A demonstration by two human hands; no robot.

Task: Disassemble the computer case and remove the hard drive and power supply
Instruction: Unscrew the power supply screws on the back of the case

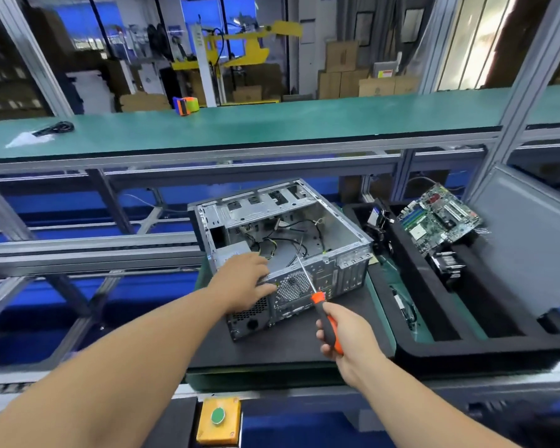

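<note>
Yellow box with green push-button (219, 420) sits nearest, below the open grey steel computer case (282, 253). Right hand (346, 334) grasps an orange-and-black screwdriver (324, 313) just beside the case's rear panel; left hand (246, 282), fingers relaxed, rests on the silver power supply (232, 252) in its near-left corner. Risk: the tip may slip into loose black cables (291, 244) inside.

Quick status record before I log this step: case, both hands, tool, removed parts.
case: computer case lying open on black mat, cables inside
left hand: rests on the case's rear edge
right hand: grips screwdriver, tip toward the rear panel
removed parts: motherboard in black tray to the right
</note>
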